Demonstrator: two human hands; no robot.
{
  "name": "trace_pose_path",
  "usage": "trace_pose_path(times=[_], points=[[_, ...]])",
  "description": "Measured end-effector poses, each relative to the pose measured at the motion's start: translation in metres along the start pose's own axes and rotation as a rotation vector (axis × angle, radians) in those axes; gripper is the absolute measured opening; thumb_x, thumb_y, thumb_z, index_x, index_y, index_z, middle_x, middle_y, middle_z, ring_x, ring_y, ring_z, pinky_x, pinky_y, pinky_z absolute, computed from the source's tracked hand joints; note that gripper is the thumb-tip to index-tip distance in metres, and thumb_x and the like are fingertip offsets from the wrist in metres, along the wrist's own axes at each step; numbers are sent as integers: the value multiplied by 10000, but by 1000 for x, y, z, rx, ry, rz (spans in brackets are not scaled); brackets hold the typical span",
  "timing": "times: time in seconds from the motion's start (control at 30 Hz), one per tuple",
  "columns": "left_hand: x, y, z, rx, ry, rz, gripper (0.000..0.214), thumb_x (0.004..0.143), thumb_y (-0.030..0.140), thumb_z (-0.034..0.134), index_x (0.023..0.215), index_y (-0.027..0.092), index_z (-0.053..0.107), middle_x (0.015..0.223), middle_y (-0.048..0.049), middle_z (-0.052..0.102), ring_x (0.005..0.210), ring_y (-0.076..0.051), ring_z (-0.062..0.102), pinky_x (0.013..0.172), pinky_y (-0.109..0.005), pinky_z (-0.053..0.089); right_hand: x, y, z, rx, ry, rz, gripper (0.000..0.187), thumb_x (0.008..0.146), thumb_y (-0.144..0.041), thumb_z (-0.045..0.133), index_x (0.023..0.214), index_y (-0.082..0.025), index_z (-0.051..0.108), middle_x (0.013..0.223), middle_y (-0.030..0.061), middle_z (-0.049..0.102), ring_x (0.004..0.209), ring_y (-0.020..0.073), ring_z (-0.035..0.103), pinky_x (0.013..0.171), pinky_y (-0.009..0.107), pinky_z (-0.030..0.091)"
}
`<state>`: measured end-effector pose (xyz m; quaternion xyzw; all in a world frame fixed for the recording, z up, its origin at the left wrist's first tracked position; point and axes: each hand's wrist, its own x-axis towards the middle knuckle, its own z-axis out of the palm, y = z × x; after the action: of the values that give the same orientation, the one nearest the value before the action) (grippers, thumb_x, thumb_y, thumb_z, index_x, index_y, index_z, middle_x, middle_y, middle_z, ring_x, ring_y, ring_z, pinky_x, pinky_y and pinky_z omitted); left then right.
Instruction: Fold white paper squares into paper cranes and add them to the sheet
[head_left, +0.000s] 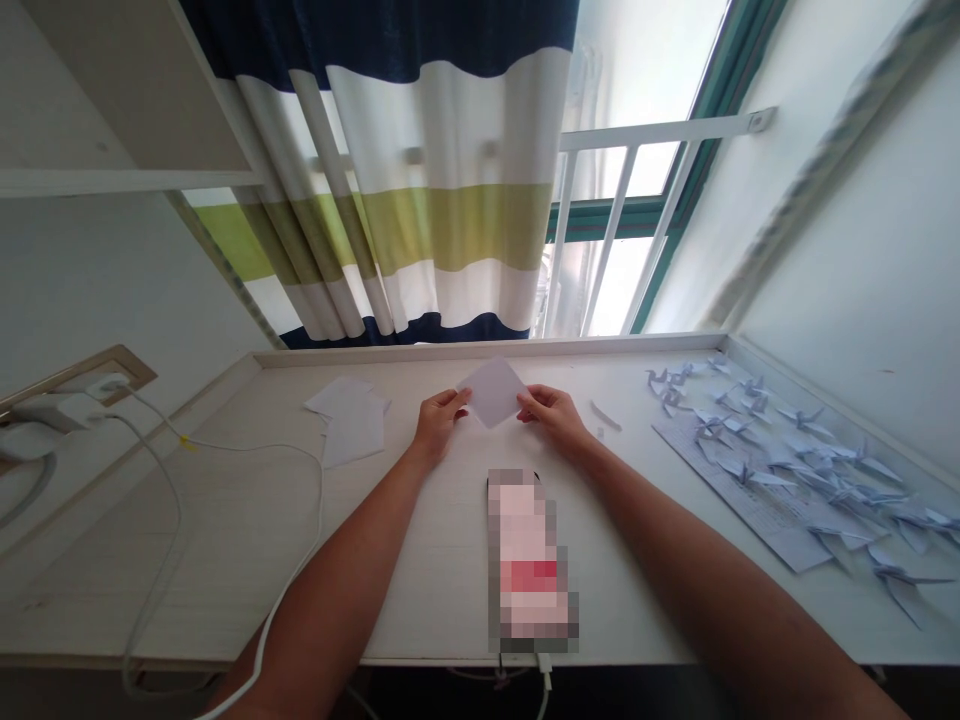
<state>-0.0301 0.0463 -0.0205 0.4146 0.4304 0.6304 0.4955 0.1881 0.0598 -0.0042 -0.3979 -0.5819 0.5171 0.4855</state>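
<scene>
A square sheet of white paper [493, 392] is held up corner-wise between my two hands, over the back middle of the desk. My left hand [441, 420] pinches its left corner between thumb and fingers. At the opposite corner, my right hand [551, 410] grips the paper the same way. Loose white paper sheets [352, 425] lie stacked unevenly to the left of my left hand. Just right of my right hand is a curled paper strip [606, 416] with a tiny scrap near it.
A phone [529, 560], its screen blurred out, lies between my forearms with a cable plugged in. Many folded paper cranes [750, 470] cover the right side, some on a printed sheet [787, 545]. A white cable [319, 500] runs from wall plugs [60, 412] across my left arm.
</scene>
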Motion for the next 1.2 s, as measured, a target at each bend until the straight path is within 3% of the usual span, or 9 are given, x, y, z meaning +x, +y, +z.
trace_pose_path(times=[0.1,0.23,0.4,0.53,0.73,0.9,1.03,1.2], points=[[0,2,0,-49,19,-28,350,658,467,864,717,156,714,794,-36,674,754,-129,594,668,-249,441,1,1,0,-4,16,3,418,734,-546,790,909,-168,747,807,62,739,694,172,655,708,321,545],[-1,5,-1,-88,-6,-53,327,646,431,876,734,156,723,780,-34,680,723,-116,599,640,-237,439,3,4,-2,2,50,-22,419,732,-546,788,941,-183,761,828,55,737,684,167,640,709,330,540],[-1,3,-1,-50,4,-17,344,647,405,871,873,171,760,793,-35,713,713,-124,638,644,-244,465,7,6,-9,-8,114,-28,412,733,-524,796,960,-181,760,818,54,732,673,168,631,698,332,529],[-6,3,2,16,12,-7,356,667,431,849,854,136,776,776,-78,734,728,-172,676,670,-293,513,9,8,-15,16,172,-14,368,694,-492,841,868,-178,763,780,55,727,672,173,632,718,342,540],[-7,4,4,40,-16,-8,391,677,450,838,873,117,777,795,-101,754,724,-189,699,648,-305,537,7,5,-22,103,110,4,372,697,-490,837,900,-187,769,839,60,745,663,165,649,747,370,574],[-6,2,4,5,7,-11,478,662,453,859,992,124,750,828,-90,768,719,-201,728,681,-344,582,4,1,-24,135,-64,58,401,712,-476,842,965,-178,750,812,55,747,716,184,695,803,380,585],[-6,2,2,-10,-14,-28,474,666,452,866,980,115,754,813,-102,771,741,-224,745,699,-357,596,4,1,-22,158,-26,61,392,721,-425,839,1014,-182,747,847,58,766,737,195,711,841,406,585],[-5,4,-1,-40,-134,-54,507,649,416,888,1047,126,770,855,-110,785,760,-222,745,745,-373,601,4,-3,-20,211,-18,82,441,727,-368,840,1133,-222,748,972,63,782,823,202,713,825,379,583]])
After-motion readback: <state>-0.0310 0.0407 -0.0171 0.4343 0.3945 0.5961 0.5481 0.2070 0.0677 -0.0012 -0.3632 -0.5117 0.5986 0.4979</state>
